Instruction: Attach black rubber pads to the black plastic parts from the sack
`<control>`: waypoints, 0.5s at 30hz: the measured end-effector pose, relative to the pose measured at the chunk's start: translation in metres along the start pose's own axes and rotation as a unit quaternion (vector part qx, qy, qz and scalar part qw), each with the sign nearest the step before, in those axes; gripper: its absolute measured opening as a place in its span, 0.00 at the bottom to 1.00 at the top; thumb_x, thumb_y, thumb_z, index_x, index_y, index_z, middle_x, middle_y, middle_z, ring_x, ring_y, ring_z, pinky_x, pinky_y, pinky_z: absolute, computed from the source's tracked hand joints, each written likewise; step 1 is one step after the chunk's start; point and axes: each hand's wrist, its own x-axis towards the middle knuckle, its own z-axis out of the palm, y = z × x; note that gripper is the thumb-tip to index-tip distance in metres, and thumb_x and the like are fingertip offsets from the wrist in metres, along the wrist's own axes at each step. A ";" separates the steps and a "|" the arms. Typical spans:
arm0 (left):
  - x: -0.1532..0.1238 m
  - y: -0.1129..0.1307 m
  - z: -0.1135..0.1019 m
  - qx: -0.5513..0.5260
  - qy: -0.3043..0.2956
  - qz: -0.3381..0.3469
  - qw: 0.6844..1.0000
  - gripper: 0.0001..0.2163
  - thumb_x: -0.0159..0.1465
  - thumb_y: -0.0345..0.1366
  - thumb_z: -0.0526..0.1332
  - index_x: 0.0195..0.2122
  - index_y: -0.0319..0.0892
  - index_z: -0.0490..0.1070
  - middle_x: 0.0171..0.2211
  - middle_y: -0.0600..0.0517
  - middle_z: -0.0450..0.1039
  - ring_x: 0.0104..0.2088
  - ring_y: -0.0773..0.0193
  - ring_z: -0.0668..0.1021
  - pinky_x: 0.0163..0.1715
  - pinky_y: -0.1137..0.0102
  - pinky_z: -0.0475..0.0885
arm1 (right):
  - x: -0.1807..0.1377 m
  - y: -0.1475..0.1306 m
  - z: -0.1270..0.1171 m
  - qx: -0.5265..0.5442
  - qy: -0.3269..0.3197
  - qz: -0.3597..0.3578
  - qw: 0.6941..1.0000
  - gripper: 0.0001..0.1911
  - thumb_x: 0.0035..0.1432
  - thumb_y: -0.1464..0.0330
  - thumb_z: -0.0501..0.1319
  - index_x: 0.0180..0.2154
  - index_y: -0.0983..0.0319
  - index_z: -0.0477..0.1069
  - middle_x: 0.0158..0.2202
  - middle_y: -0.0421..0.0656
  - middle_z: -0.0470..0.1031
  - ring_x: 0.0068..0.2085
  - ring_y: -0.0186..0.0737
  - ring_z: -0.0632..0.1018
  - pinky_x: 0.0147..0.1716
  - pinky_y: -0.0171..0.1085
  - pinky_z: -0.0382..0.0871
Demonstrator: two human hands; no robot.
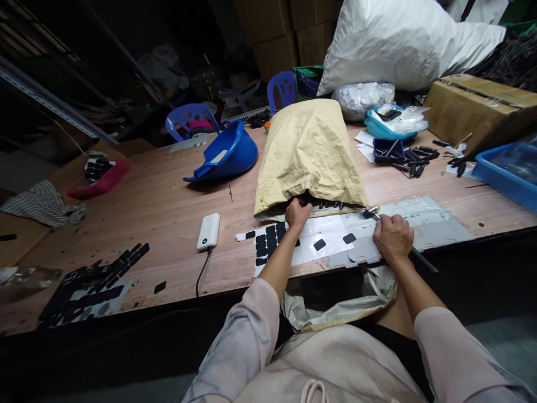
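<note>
My right hand [393,238] is closed round the dark handle of a small hammer [371,212], its metal head tilted up by the sack's right corner. At the mouth of a yellow woven sack [310,151] is my left hand [298,212], its fingertips hidden inside the dark opening. Small black parts [331,205] show along that mouth. Below lies a white sheet [312,229] with rows of black rounded stickers [271,238] at its left and two loose ones. A grey taped board [436,221] extends under the hammer side.
A white power bank [208,230] with a cable lies left of the sheet, near a blue scoop-like basin [229,150]. Black strips [113,274] spread at the left edge. Black handles [415,159], a blue tray [509,170] and a carton [482,109] stand right. An open bag [339,319] hangs at my lap.
</note>
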 end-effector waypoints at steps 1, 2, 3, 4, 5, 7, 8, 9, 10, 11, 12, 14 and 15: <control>-0.009 -0.009 -0.003 -0.017 -0.028 0.030 0.999 0.08 0.63 0.37 0.70 0.43 0.42 0.83 0.43 0.45 0.86 0.44 0.54 0.85 0.41 0.67 0.75 | 0.000 -0.001 -0.001 0.000 -0.003 0.001 1.000 0.18 0.71 0.64 0.56 0.54 0.63 0.79 0.45 0.54 0.73 0.45 0.50 0.69 0.39 0.43 0.50; -0.019 -0.018 -0.006 -0.035 -0.067 0.063 0.995 0.08 0.63 0.35 0.70 0.43 0.43 0.83 0.41 0.48 0.85 0.41 0.57 0.84 0.40 0.68 0.74 | 0.000 -0.001 -0.002 0.000 -0.007 0.003 1.000 0.19 0.71 0.64 0.55 0.54 0.63 0.79 0.45 0.54 0.74 0.45 0.50 0.69 0.39 0.43 0.50; -0.030 -0.027 -0.006 -0.049 -0.110 0.100 0.988 0.07 0.63 0.34 0.70 0.42 0.43 0.82 0.39 0.50 0.84 0.39 0.59 0.83 0.38 0.70 0.74 | 0.000 -0.002 -0.003 0.000 -0.010 0.005 1.000 0.19 0.72 0.64 0.55 0.54 0.63 0.79 0.46 0.54 0.74 0.45 0.50 0.69 0.39 0.43 0.50; -0.042 -0.035 -0.005 -0.054 -0.149 0.139 0.977 0.07 0.62 0.33 0.70 0.42 0.43 0.82 0.39 0.51 0.84 0.38 0.61 0.82 0.38 0.70 0.74 | 0.001 -0.002 -0.004 0.000 -0.011 0.006 1.000 0.19 0.72 0.64 0.54 0.55 0.63 0.79 0.46 0.55 0.74 0.45 0.50 0.69 0.39 0.43 0.50; -0.053 -0.042 -0.003 -0.050 -0.177 0.179 0.966 0.08 0.61 0.33 0.71 0.42 0.44 0.83 0.39 0.52 0.84 0.38 0.61 0.81 0.40 0.70 0.74 | 0.001 -0.003 -0.004 0.000 -0.012 0.007 1.000 0.19 0.72 0.64 0.54 0.55 0.63 0.79 0.46 0.55 0.74 0.45 0.50 0.69 0.39 0.43 0.50; -0.073 -0.052 0.006 -0.025 -0.194 0.249 0.949 0.08 0.61 0.33 0.71 0.42 0.45 0.83 0.40 0.52 0.83 0.42 0.58 0.80 0.45 0.67 0.74 | 0.001 -0.003 -0.005 0.000 -0.011 0.009 1.000 0.19 0.72 0.64 0.54 0.54 0.63 0.79 0.46 0.55 0.74 0.45 0.50 0.69 0.39 0.43 0.50; -0.080 -0.055 0.011 -0.010 -0.187 0.270 0.945 0.08 0.62 0.33 0.71 0.43 0.46 0.84 0.41 0.51 0.83 0.44 0.57 0.80 0.48 0.65 0.74 | 0.001 -0.003 -0.006 0.000 -0.010 0.011 1.000 0.19 0.72 0.64 0.54 0.54 0.63 0.80 0.46 0.55 0.74 0.45 0.50 0.69 0.39 0.43 0.51; -0.086 -0.058 0.016 0.002 -0.175 0.279 0.944 0.08 0.63 0.33 0.71 0.44 0.46 0.84 0.41 0.50 0.82 0.45 0.56 0.79 0.50 0.63 0.74 | 0.000 -0.003 -0.006 0.000 -0.009 0.012 1.000 0.19 0.72 0.64 0.54 0.53 0.63 0.80 0.46 0.55 0.74 0.44 0.50 0.69 0.39 0.43 0.51; -0.090 -0.059 0.020 0.009 -0.164 0.280 0.946 0.09 0.63 0.33 0.70 0.45 0.46 0.84 0.42 0.50 0.82 0.46 0.55 0.79 0.52 0.62 0.74 | 0.000 -0.003 -0.005 0.001 -0.009 0.014 1.000 0.19 0.72 0.64 0.54 0.53 0.63 0.80 0.45 0.55 0.74 0.44 0.50 0.69 0.39 0.43 0.51; -0.092 -0.060 0.024 0.012 -0.154 0.278 0.948 0.10 0.63 0.33 0.70 0.46 0.47 0.84 0.43 0.49 0.82 0.47 0.54 0.79 0.53 0.61 0.74 | 0.000 -0.002 -0.005 0.003 -0.009 0.015 1.000 0.20 0.72 0.64 0.54 0.53 0.63 0.80 0.45 0.55 0.74 0.44 0.50 0.69 0.39 0.43 0.51; -0.093 -0.061 0.026 0.011 -0.147 0.275 0.950 0.11 0.63 0.33 0.71 0.47 0.47 0.84 0.44 0.49 0.81 0.48 0.54 0.79 0.53 0.60 0.74 | 0.000 -0.002 -0.005 0.005 -0.008 0.015 1.000 0.20 0.72 0.64 0.54 0.53 0.63 0.81 0.45 0.55 0.74 0.44 0.50 0.69 0.39 0.43 0.51; -0.093 -0.061 0.028 0.003 -0.139 0.272 0.952 0.12 0.62 0.34 0.73 0.47 0.47 0.83 0.45 0.49 0.81 0.49 0.53 0.78 0.54 0.60 0.73 | 0.001 0.000 -0.004 0.012 -0.005 0.011 1.000 0.20 0.73 0.63 0.53 0.54 0.63 0.81 0.45 0.55 0.74 0.43 0.49 0.69 0.39 0.43 0.51; -0.092 -0.062 0.028 -0.001 -0.138 0.271 0.953 0.12 0.61 0.34 0.73 0.46 0.47 0.83 0.45 0.49 0.80 0.49 0.53 0.78 0.54 0.60 0.73 | 0.002 0.001 -0.003 0.017 -0.005 0.009 1.000 0.20 0.73 0.63 0.53 0.54 0.63 0.81 0.45 0.55 0.74 0.43 0.49 0.68 0.39 0.43 0.51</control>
